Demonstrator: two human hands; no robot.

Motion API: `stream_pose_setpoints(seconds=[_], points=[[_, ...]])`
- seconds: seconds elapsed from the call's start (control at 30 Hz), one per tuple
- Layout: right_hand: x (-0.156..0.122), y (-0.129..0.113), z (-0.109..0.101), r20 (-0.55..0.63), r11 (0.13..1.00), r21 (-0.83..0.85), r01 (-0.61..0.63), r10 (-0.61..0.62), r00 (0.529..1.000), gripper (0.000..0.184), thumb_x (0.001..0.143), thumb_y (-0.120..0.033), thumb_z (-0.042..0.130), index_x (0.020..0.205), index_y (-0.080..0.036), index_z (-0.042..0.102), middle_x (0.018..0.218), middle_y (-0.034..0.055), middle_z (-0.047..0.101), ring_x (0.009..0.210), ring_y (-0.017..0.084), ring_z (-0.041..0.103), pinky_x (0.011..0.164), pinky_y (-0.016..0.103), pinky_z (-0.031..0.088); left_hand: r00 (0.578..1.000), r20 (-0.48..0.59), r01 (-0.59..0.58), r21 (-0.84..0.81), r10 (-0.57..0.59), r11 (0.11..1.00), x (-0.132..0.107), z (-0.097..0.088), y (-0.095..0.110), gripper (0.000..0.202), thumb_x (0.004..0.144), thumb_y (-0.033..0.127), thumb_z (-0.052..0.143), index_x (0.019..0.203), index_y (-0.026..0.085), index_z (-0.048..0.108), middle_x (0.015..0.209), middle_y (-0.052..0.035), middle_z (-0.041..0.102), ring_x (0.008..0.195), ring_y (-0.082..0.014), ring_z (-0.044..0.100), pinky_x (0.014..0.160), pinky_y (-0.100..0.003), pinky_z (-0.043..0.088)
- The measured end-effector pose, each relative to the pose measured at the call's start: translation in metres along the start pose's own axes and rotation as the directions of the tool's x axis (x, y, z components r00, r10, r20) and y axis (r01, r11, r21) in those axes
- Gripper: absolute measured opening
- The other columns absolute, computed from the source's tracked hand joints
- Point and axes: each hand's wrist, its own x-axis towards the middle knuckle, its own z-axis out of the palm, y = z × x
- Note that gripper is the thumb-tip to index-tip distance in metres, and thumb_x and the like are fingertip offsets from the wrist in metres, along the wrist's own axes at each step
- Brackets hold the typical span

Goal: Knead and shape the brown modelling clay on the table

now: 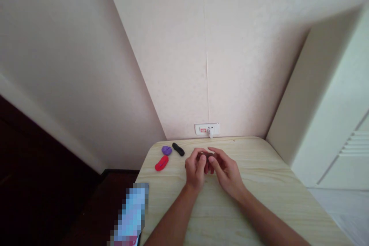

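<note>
Above the middle of the table, my left hand [196,168] and my right hand [228,173] meet around a small dark brown lump [210,156] that looks like modelling clay. Both thumbs press on its near side, and curled fingers hide most of it. To the left of my hands lie a black elongated piece [178,149], a purple rounded lump [166,150] and a red oblong lump [162,163], all of similar clay-like material. The black piece is closest to my left hand, without touching it.
The light wood-grain table [253,184] has rounded far corners and stands against a pale wall. A wall socket [206,128] with a white plug sits just above its far edge. At the near left edge lies a pixelated, screen-like device [132,211]. A white cabinet [331,115] stands at right.
</note>
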Motion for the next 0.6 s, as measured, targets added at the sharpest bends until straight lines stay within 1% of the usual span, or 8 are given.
stream_pose_setpoints(seconds=[0.07,0.17,0.23,0.3,0.37,0.43,0.5,0.6], points=[[0.001,0.000,-0.001,0.003,0.999,0.015,-0.047,0.047,0.999,0.031,0.103,-0.043,0.057,0.122,-0.021,0.066,0.082,0.0030,0.073,0.063,0.015,0.067,0.061,0.027,0.056,1.000,0.022,-0.003,0.044,0.002,0.999,0.001,0.001,-0.002,0.029,0.099,0.047,0.055,0.098,0.019,0.062,0.057,0.0039,0.054,0.046,-0.0122,0.048,0.045,-0.024,0.037],[0.002,0.002,-0.002,0.002,0.991,0.049,-0.122,0.122,0.993,0.033,0.100,-0.048,0.061,0.116,-0.020,0.067,0.086,0.0045,0.075,0.065,0.015,0.068,0.062,0.027,0.057,1.000,-0.010,0.004,0.111,-0.003,0.994,0.002,0.001,-0.001,0.026,0.098,0.043,0.055,0.092,0.019,0.061,0.058,0.0031,0.056,0.046,-0.0123,0.049,0.045,-0.024,0.038],[0.003,0.005,-0.002,-0.009,0.977,0.117,-0.180,0.182,0.983,0.035,0.096,-0.051,0.065,0.112,-0.020,0.068,0.083,0.0041,0.075,0.064,0.016,0.067,0.061,0.027,0.056,1.000,-0.003,0.007,0.141,-0.007,0.990,0.002,0.002,0.001,0.023,0.097,0.040,0.055,0.091,0.019,0.060,0.059,0.0023,0.058,0.047,-0.0131,0.052,0.045,-0.024,0.039],[0.005,0.007,-0.002,-0.022,0.957,0.189,-0.219,0.227,0.974,0.037,0.090,-0.054,0.072,0.105,-0.019,0.070,0.082,0.0044,0.075,0.063,0.016,0.066,0.059,0.027,0.056,1.000,0.024,-0.019,0.180,0.015,0.984,0.001,0.002,0.004,0.019,0.095,0.037,0.056,0.091,0.019,0.059,0.060,0.0018,0.060,0.048,-0.0142,0.055,0.047,-0.024,0.041],[0.008,0.009,-0.003,-0.033,0.946,0.225,-0.232,0.245,0.969,0.039,0.083,-0.055,0.079,0.097,-0.018,0.071,0.082,0.0052,0.075,0.063,0.016,0.066,0.058,0.027,0.056,0.997,0.053,-0.073,0.220,0.063,0.973,-0.001,0.001,0.007,0.016,0.094,0.035,0.056,0.094,0.019,0.059,0.063,0.0012,0.062,0.052,-0.0152,0.058,0.051,-0.025,0.043],[0.010,0.008,-0.003,-0.047,0.947,0.228,-0.228,0.244,0.969,0.041,0.079,-0.055,0.083,0.093,-0.018,0.073,0.082,0.0059,0.076,0.065,0.016,0.067,0.059,0.027,0.057,0.993,0.067,-0.110,0.248,0.096,0.962,-0.002,0.000,0.009,0.016,0.094,0.035,0.056,0.099,0.020,0.059,0.068,0.0006,0.065,0.056,-0.0161,0.061,0.056,-0.026,0.046],[0.011,0.007,-0.004,-0.061,0.950,0.226,-0.217,0.236,0.970,0.041,0.078,-0.055,0.083,0.094,-0.018,0.074,0.082,0.0063,0.076,0.067,0.017,0.068,0.062,0.028,0.058,0.994,0.056,-0.103,0.259,0.091,0.961,-0.003,0.000,0.010,0.019,0.096,0.038,0.054,0.103,0.020,0.058,0.072,0.0003,0.067,0.059,-0.0164,0.062,0.059,-0.027,0.047],[0.011,0.005,-0.005,-0.092,0.960,0.213,-0.182,0.205,0.974,0.040,0.079,-0.054,0.083,0.097,-0.019,0.074,0.083,0.0070,0.078,0.069,0.019,0.070,0.067,0.031,0.061,0.998,0.031,-0.057,0.249,0.051,0.967,-0.002,0.001,0.010,0.027,0.102,0.046,0.048,0.103,0.021,0.058,0.073,-0.0004,0.067,0.060,-0.0162,0.061,0.060,-0.027,0.046]])
